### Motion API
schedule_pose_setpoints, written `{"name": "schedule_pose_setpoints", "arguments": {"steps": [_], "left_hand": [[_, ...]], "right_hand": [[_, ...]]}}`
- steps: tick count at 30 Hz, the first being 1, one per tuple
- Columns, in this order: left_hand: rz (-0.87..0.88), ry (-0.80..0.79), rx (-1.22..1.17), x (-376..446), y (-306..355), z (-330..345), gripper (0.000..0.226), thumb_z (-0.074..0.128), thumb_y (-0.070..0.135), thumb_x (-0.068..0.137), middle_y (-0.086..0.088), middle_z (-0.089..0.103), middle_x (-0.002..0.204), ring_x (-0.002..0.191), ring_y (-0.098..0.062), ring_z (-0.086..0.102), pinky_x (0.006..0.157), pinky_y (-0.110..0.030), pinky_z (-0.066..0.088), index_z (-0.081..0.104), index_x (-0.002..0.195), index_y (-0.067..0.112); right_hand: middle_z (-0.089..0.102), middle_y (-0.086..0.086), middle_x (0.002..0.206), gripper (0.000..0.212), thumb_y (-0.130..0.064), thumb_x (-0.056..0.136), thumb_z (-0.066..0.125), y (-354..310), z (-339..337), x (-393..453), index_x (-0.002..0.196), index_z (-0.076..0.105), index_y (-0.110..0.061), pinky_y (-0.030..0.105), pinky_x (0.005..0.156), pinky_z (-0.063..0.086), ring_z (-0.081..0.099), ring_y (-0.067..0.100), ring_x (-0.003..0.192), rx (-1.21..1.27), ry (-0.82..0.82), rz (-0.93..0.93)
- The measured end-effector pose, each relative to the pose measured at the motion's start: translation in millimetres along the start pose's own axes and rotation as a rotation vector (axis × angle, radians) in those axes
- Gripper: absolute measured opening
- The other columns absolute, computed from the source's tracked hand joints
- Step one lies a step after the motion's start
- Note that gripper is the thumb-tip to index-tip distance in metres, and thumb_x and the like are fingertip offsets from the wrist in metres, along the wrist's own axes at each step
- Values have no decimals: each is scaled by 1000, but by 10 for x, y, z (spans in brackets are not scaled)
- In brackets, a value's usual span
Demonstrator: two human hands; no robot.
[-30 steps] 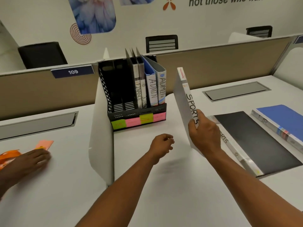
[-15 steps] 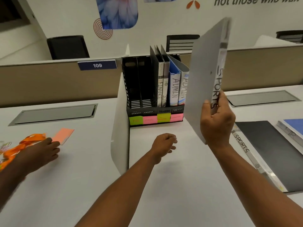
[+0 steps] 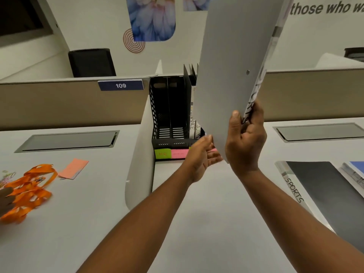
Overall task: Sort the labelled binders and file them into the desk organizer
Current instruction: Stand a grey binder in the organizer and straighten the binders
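Note:
My right hand [image 3: 245, 138] grips the lower spine of a tall grey binder [image 3: 232, 66] marked SPORTS, held upright above the desk and in front of the black desk organizer [image 3: 167, 115]. My left hand [image 3: 202, 154] is raised beside the binder's lower left corner, fingers loosely extended near its edge, holding nothing. The organizer's two left slots stand empty; filed binders further right, one marked FINANCE, are mostly hidden behind the grey binder. Green and pink sticky labels [image 3: 171, 154] run along its base. A black SPORTS binder [image 3: 323, 192] lies flat at the right.
A blue binder [image 3: 354, 170] lies at the far right edge. A white divider panel [image 3: 140, 154] stands left of the organizer. Beyond it lie an orange lanyard [image 3: 29, 188] and a pink note [image 3: 72, 168], with another person's hand [image 3: 5, 200] at the left edge.
My right hand has lifted the grey SPORTS binder higher and leftward, in front of the organizer. My left hand rose from the desk toward the binder's lower corner.

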State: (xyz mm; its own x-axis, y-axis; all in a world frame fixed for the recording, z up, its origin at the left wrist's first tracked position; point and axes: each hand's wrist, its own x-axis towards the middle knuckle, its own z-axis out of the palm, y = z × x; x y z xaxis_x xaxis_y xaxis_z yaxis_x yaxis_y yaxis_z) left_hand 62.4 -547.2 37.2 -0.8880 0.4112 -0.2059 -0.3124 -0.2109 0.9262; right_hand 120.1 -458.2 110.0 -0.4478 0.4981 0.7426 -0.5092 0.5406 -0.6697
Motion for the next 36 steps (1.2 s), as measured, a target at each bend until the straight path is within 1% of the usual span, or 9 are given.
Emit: {"name": "schedule_pose_setpoints", "arguments": {"steps": [2, 4, 10, 17, 21, 24, 27, 33, 36], "left_hand": [[54, 29, -8, 72, 138, -89, 25, 41, 32, 106, -10, 69, 103, 80, -17, 69, 67, -29, 57, 57, 112, 14], [97, 93, 10, 133, 257, -201, 22, 40, 30, 106, -4, 68, 93, 72, -11, 67, 60, -24, 53, 57, 108, 15], [172, 309, 39, 356, 430, -536, 30, 45, 36, 104, -6, 72, 109, 102, -26, 67, 87, -40, 57, 65, 119, 19], [69, 409, 95, 644, 510, -721, 30, 40, 33, 106, -3, 74, 110, 104, -24, 69, 83, -35, 57, 70, 108, 31], [10, 412, 156, 769, 501, -786, 34, 35, 35, 106, -1, 72, 113, 103, -21, 66, 78, -32, 53, 66, 121, 31], [-8, 377, 160, 813, 498, -786, 35, 33, 38, 106, -4, 71, 106, 86, -17, 67, 71, -30, 55, 64, 117, 27], [-34, 363, 181, 845, 393, -784, 42, 31, 45, 105, -6, 70, 100, 80, -18, 65, 67, -30, 55, 60, 120, 19], [-14, 520, 212, 905, 95, -960, 45, 36, 40, 106, 5, 63, 114, 88, -12, 64, 73, -28, 54, 40, 148, 26], [-25, 594, 266, 919, 59, -1104, 51, 35, 15, 105, 1, 45, 150, 127, -19, 52, 104, -35, 47, 29, 154, 25]], "right_hand": [[60, -2, 84, 40, -11, 97, 56, -4, 71, 11, 135, 47, -1, 23, 61, 48, 56, 6, 63, 43, -75, 21], [65, 4, 109, 46, -10, 92, 59, -14, 127, 39, 135, 42, -4, 36, 72, 57, 68, 19, 82, 164, -187, 66], [60, 10, 131, 60, -13, 88, 66, -50, 280, 224, 141, 40, -6, 21, 79, 56, 66, 20, 109, 234, -519, 155], [63, -9, 129, 49, -41, 90, 64, 184, 579, 442, 133, 41, -35, 49, 90, 57, 64, 17, 114, 26, -685, 291], [62, -6, 130, 46, -28, 95, 61, 345, 804, 439, 137, 42, -26, 44, 91, 58, 61, 16, 117, 20, -601, 350], [63, -4, 129, 41, -21, 97, 58, 420, 987, 362, 136, 46, -21, 23, 91, 56, 60, 13, 115, 0, -492, 362], [61, -4, 132, 38, -21, 98, 56, 498, 1196, 278, 135, 47, -20, 27, 95, 55, 58, 12, 118, -16, -426, 378], [54, -8, 136, 44, -23, 101, 53, 617, 1550, 148, 143, 41, -20, 7, 77, 49, 52, 5, 106, -62, -357, 388], [59, 2, 137, 46, -23, 100, 52, 730, 1708, 99, 144, 39, -19, 26, 87, 54, 60, 13, 108, -106, -392, 392]]}}
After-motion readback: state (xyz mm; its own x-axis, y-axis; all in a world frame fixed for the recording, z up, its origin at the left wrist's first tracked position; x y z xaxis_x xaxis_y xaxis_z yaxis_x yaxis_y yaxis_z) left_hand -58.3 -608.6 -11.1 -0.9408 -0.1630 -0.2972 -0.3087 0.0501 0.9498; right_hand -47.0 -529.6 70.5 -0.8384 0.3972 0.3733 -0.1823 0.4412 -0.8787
